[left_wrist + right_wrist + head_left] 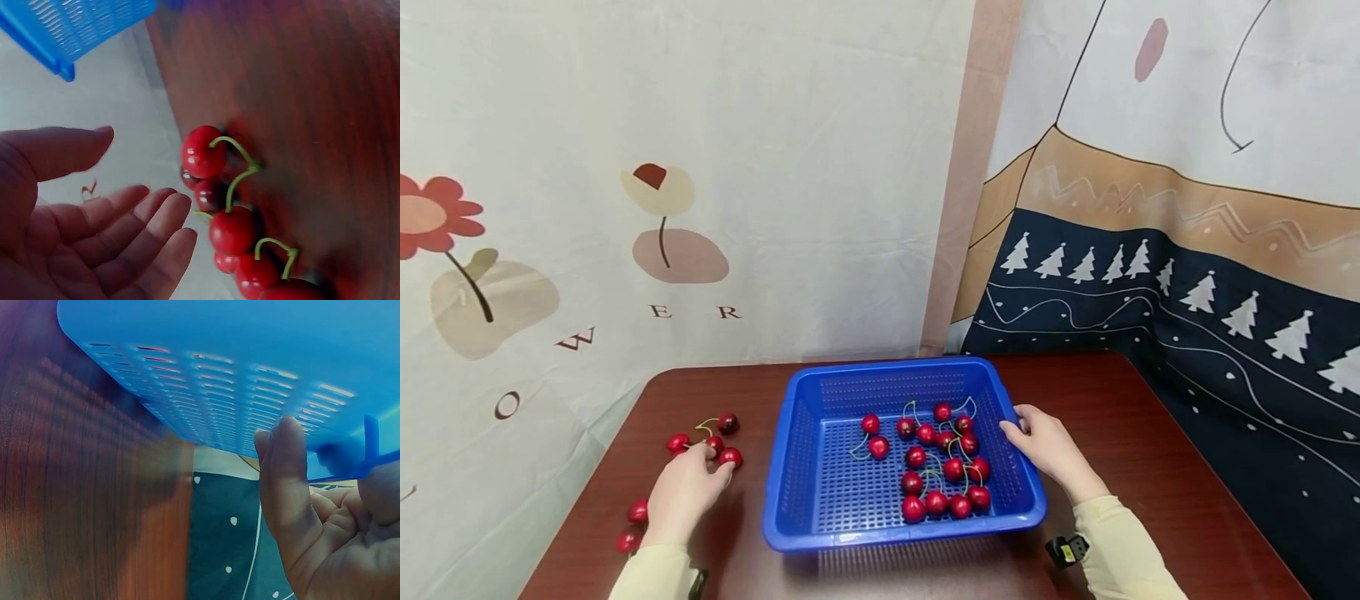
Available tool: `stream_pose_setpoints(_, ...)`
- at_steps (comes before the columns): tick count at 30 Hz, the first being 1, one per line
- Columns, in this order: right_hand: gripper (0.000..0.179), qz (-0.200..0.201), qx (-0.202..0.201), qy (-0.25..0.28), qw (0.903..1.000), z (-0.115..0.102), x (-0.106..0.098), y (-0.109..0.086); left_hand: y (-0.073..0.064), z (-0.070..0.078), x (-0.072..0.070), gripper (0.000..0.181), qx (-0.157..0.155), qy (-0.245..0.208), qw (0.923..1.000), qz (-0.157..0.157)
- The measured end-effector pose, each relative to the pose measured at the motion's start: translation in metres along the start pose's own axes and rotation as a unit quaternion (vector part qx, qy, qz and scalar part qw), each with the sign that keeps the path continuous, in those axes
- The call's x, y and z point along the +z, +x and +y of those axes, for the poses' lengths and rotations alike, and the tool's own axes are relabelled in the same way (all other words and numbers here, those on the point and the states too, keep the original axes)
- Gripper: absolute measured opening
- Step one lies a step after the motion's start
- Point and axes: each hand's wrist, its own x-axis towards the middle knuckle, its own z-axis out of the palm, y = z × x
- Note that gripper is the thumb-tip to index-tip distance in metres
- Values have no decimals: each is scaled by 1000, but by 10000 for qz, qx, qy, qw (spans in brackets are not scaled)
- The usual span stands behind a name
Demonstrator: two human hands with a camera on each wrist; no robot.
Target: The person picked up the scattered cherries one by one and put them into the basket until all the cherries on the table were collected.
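My right hand (1051, 446) grips the right rim of a blue plastic basket (895, 537). The right wrist view shows its fingers (286, 469) against the slotted wall. Several red cherries with green stems, one of them a front cherry (913, 508), lie inside, mostly in the right half. My left hand (683, 496) is over a small group of cherries left of the basket. In the left wrist view its fingers (134, 240) are loosely extended, thumb apart, beside stemmed cherries (232, 231), with nothing held.
Nearer the table's left edge lie two more cherries (637, 511). The basket stands mid-table on the brown wooden table (1157, 467). A printed cloth (820, 183) hangs behind the table, and a dark tree-patterned cloth (1240, 417) drops along its right side.
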Motion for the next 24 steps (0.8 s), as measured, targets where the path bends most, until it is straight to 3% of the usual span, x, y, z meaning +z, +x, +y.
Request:
stream_pose_setpoints(7,43,-23,34,-13,10000,0,0,0,6,-8,6,27,-369,125,9990,-229)
stream_pose_setpoints(18,42,-20,121,68,9999,0,0,0,11,-17,16,30,-709,316,9960,-432)
stream_pose_setpoints(24,43,-50,90,90,9999,-1,0,0,12,-19,17,31,-729,362,9957,-442)
